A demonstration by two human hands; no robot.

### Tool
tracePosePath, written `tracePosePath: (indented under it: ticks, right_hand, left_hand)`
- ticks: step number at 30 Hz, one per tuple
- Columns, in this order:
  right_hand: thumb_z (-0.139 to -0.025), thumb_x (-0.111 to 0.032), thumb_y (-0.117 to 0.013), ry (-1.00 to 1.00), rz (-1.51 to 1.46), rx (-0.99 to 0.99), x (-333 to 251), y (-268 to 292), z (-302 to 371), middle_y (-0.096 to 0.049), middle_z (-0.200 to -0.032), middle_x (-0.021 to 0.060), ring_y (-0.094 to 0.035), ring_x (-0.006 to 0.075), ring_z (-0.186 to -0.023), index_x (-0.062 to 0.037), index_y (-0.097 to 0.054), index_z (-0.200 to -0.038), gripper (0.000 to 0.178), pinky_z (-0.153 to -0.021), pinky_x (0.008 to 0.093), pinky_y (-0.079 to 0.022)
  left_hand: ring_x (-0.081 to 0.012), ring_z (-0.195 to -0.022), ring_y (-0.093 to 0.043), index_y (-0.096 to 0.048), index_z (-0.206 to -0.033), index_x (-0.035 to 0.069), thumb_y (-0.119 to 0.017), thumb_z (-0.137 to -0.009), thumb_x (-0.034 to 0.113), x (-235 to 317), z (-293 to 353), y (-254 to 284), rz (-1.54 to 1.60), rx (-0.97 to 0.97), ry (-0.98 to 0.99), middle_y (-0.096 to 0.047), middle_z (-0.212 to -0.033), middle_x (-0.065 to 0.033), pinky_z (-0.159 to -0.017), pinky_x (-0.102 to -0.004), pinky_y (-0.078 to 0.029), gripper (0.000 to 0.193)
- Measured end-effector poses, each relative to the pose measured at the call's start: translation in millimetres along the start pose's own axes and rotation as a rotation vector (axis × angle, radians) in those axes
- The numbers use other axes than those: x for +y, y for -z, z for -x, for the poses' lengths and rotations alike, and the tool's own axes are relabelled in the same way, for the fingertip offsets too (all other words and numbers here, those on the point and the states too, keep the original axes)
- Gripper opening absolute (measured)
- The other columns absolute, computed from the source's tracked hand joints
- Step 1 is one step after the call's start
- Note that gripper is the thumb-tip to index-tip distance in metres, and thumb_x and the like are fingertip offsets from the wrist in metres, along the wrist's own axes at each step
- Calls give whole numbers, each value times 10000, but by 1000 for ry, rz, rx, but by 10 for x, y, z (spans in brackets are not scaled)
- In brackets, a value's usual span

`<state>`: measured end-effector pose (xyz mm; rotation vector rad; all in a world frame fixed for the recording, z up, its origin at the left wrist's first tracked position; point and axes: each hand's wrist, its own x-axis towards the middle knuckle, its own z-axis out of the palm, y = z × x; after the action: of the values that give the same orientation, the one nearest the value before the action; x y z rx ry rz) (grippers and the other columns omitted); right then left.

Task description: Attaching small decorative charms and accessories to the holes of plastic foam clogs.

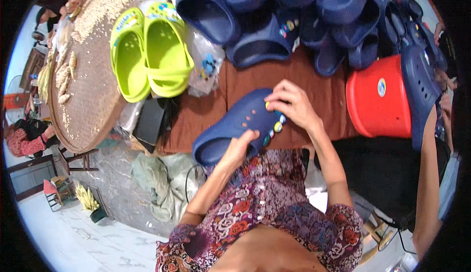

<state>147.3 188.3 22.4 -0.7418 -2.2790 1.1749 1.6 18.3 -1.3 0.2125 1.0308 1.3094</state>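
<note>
Lime-green rubbery clogs point(128, 73) sit paired at left, perhaps parked to leave working room. Before the brown cloth-covered surface point(196, 117), the left hand point(239, 148) holds a navy perforated foam clog point(223, 127), thumb on top, seemingly steadying it; its other fingers are hidden. The right hand's point(294, 106) fingers pinch narrowly at the toe, beside colourful charms point(278, 126), probably for precision.
</note>
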Motion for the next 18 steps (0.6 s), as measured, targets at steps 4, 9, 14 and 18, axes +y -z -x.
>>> tracePosePath:
  ticks: [4,9,14,18]
  right_hand:
    - [-778,-149,-794,13,40,-20,28,-6,45,-613,-1015,68,-598,233,-1045,-77,-742,-1015,252,-917,353,-473]
    - [-901,-242,-705,-58,-45,-166,139,73,22,-555,-1233,134,-543,282,-1201,-55,-591,-1300,455,-1029,378,-425]
    - [-952,-282,-639,-143,-135,-404,131,173,-76,-514,-1293,171,-501,306,-1255,-61,-450,-1424,554,-1080,385,-374]
    - [-973,-360,-620,-117,-67,-425,211,129,-89,-468,-1315,204,-478,354,-1272,-85,-418,-1443,580,-1086,422,-371]
  left_hand:
    - [-193,-942,-635,-530,-1251,-6,-551,-861,117,75,67,-57,-11,-16,57,-628,-1109,-94,-853,-334,-526,410]
    - [-171,-941,-611,-580,-1183,0,-588,-854,129,118,85,-77,-47,1,94,-629,-1083,-79,-840,-312,-501,354]
    - [-205,-1025,-620,-553,-1250,-2,-595,-838,67,26,21,-8,-181,58,47,-636,-1148,-95,-924,-351,-495,420]
    - [-203,-1019,-625,-556,-1236,-10,-592,-816,47,51,-16,-43,-190,26,-16,-638,-1132,-97,-921,-344,-504,425]
